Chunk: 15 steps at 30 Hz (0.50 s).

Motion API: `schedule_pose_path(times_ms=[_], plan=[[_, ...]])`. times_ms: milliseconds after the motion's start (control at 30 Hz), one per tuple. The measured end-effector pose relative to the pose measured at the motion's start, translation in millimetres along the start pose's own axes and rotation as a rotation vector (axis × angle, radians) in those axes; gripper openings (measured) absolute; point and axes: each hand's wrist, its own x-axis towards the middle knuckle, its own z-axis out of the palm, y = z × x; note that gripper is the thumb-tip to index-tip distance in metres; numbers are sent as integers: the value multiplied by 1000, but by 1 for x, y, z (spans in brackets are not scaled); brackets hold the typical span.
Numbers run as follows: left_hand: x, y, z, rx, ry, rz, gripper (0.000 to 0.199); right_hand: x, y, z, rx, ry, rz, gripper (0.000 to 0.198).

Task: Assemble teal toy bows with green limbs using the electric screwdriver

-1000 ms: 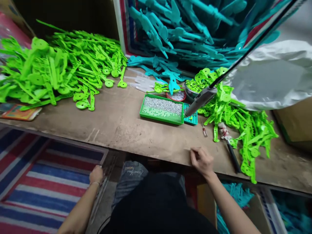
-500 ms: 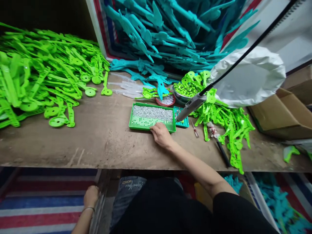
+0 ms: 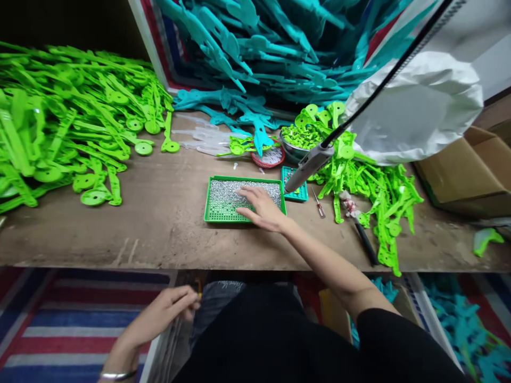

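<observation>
My right hand lies flat, fingers spread, on the silver screws in the green tray on the bench. Just right of it hangs the electric screwdriver. My left hand, below the bench edge, pinches something small and yellow.

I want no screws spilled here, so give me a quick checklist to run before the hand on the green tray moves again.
1. Flat green plastic tray of tiny silver screws fully on the wooden bench: ok.
2. Right hand flat on the screws, fingers spread: ok.
3. Left hand ready on the bench: not ok, below the edge.
4. Grey hanging screwdriver off the tray: ok.
5. Left hand's grasp: cannot tell.
</observation>
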Motion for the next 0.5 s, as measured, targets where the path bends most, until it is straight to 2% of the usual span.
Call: schedule_pose_path(times_ms=[33, 67, 133, 167, 200, 267, 367, 500], plan=[[-2, 34, -8, -103, -3, 163, 40, 5, 6, -3, 7, -45, 35, 63], [-1, 68, -15, -163, 137, 278, 42, 10, 12, -5, 17, -102, 67, 68], [14, 125, -23, -124, 615, 442, 45, 17, 24, -6, 43, -205, 90, 75], [27, 145, -25, -80, 766, 481, 57, 19, 28, -5, 56, -236, 77, 76], [40, 160, -25, -45, 822, 501, 71, 22, 31, -3, 69, -256, 53, 77], [66, 172, -22, -3, 834, 544, 84, 27, 31, 1, 88, -276, -2, 76], [88, 171, -16, 24, 808, 588, 81, 42, 22, 9, 96, -328, -81, 76], [89, 166, -14, 72, 858, 601, 77, 55, 3, 18, 82, -375, -171, 72]])
